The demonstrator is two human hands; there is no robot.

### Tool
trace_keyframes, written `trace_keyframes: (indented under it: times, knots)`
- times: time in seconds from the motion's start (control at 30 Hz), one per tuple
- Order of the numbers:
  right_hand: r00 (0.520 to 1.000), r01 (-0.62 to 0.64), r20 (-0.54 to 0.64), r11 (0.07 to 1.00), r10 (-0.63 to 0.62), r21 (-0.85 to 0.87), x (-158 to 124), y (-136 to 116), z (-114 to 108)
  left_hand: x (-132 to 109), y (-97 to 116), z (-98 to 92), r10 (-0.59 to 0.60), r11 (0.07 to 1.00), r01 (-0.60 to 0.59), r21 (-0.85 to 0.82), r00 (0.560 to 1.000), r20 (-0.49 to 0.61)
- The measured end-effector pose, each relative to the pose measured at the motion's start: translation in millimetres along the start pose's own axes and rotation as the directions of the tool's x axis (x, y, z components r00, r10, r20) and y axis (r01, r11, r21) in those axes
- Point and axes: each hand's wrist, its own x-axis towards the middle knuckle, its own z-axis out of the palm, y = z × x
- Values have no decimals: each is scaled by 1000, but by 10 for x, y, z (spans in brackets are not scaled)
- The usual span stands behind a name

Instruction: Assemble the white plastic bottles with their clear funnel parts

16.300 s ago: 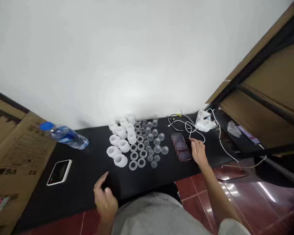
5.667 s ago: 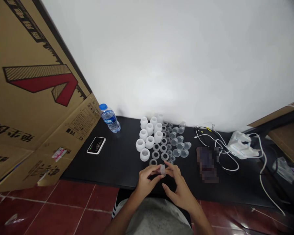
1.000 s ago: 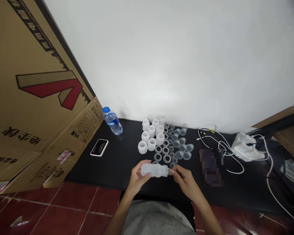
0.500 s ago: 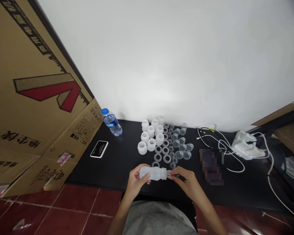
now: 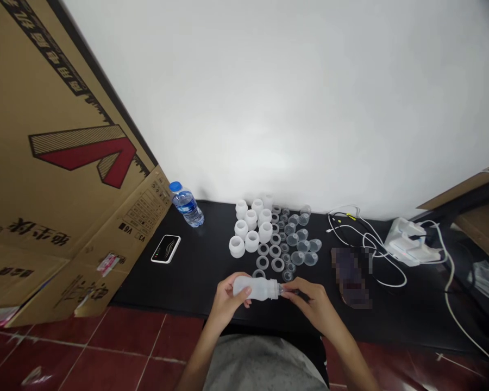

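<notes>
A translucent baby bottle (image 5: 257, 288) lies sideways above the table's front edge, its collar end facing right. My left hand (image 5: 231, 296) is wrapped round its base end, thumb across the front. At the collar end, my right hand (image 5: 307, 296) pinches the clear bottle nipple (image 5: 283, 289) that sticks out of the collar; the fingertips partly cover it. Just beyond the bottle are grey rings (image 5: 262, 263), small clear nipples (image 5: 287, 275), several white bottle bodies (image 5: 237, 247) standing upright, and clear domed caps (image 5: 303, 246).
On the left stand a water bottle (image 5: 187, 205), a white device with a dark face (image 5: 165, 248) and a large cardboard box (image 5: 65, 228). To the right lie a blurred-out dark object (image 5: 350, 277), white cables (image 5: 375, 244) and a white charger (image 5: 411, 241). A white wall backs the black table.
Almost nothing differs. The view has shifted slightly, and the bottle appears a few pixels further right; both hands keep the same hold on the bottle and nipple.
</notes>
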Motion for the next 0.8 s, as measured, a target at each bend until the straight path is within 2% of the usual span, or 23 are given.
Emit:
trace_keyframes:
  times: [0.13,0.27,0.53,0.7,0.8]
  knots:
    - [999,-30,40,999,31,-30,22,-45,20,-47,12,18,71,997,-71,35,997,17]
    - [999,-38,9,998,39,-55,44,-52,65,-84,49,50,131,989,-135,58,990,60]
    - [1000,-1,-17,1000,2,13,22,-110,42,-86,48,69,141,990,-143,16,988,66]
    - [996,2,-88,999,-6,-49,24,-48,123,-104,32,88,129,992,-130,3,985,113]
    - [996,1,-85,999,-5,-48,35,-14,153,-109,28,98,125,992,-125,-4,986,113]
